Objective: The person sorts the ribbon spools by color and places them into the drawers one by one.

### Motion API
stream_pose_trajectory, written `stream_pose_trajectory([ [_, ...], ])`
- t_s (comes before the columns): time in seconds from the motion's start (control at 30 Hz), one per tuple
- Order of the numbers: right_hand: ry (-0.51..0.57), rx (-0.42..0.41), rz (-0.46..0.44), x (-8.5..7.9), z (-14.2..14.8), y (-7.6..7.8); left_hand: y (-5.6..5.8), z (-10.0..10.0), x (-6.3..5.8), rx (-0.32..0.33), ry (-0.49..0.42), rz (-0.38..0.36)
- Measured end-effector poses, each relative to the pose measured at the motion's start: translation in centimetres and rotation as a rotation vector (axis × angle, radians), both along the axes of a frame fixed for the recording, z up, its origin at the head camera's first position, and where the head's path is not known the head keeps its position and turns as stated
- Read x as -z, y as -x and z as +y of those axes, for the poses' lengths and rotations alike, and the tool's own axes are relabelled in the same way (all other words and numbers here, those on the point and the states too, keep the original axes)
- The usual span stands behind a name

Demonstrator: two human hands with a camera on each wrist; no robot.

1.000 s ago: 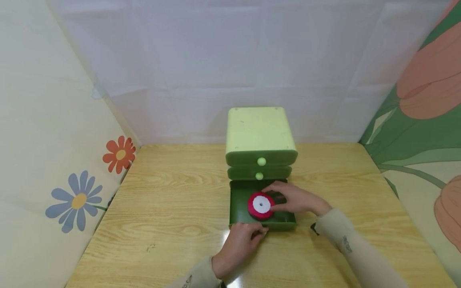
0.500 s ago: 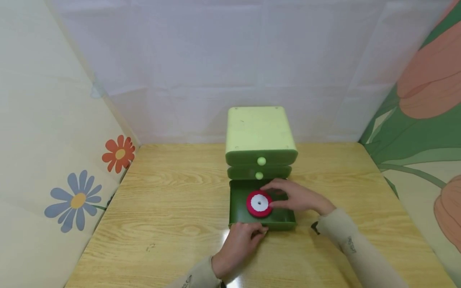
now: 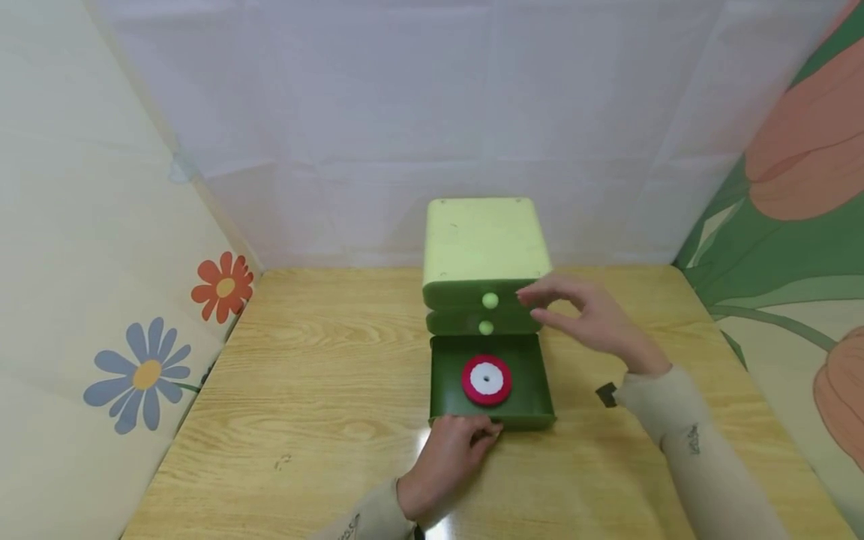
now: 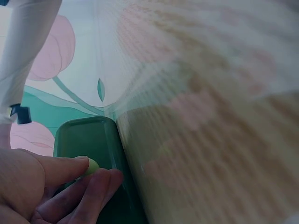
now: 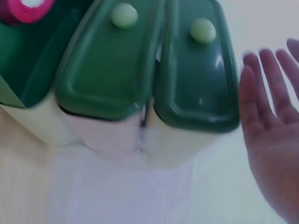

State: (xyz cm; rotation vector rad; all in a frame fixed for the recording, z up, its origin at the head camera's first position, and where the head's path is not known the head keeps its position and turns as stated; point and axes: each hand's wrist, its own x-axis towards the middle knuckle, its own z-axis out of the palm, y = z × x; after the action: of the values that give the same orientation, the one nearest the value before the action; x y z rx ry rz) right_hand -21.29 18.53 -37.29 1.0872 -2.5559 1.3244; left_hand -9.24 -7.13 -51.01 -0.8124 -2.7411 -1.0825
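A small drawer cabinet (image 3: 486, 240), pale green with dark green fronts, stands at the table's middle. Its bottom drawer (image 3: 448, 401) is pulled out, and a red ribbon spool (image 3: 496, 382) with a white centre lies flat inside. My left hand (image 3: 445, 461) is at that drawer's front; in the left wrist view its thumb and fingers pinch the round light green knob (image 4: 92, 166). My right hand (image 3: 597, 319) is in the air beside the upper drawers, holding nothing. Its fingers look straight and spread in the right wrist view.
The two upper drawers (image 5: 196, 79) are pushed in, each with a round knob. The wooden table (image 3: 324, 375) spreads around the cabinet. A white sheet (image 3: 378, 135) hangs behind it, and flower-printed panels (image 3: 796, 247) stand at both sides.
My right hand has let go of the ribbon spool and risen up and right out of the drawer. The spool shifted slightly left and back. My left hand stayed at the drawer front.
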Motion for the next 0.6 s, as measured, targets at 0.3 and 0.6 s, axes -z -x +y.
stream_pose_trajectory([
  [0.3, 0.053, 0.253, 0.131, -1.7, -0.2, 4.6, 0.1, 0.0, 0.0, -0.001, -0.005, -0.007],
  [0.6, 0.007, 0.223, 0.068, -0.9, -0.9, 7.8, 0.0, 0.0, 0.0, -0.005, -0.001, 0.004],
])
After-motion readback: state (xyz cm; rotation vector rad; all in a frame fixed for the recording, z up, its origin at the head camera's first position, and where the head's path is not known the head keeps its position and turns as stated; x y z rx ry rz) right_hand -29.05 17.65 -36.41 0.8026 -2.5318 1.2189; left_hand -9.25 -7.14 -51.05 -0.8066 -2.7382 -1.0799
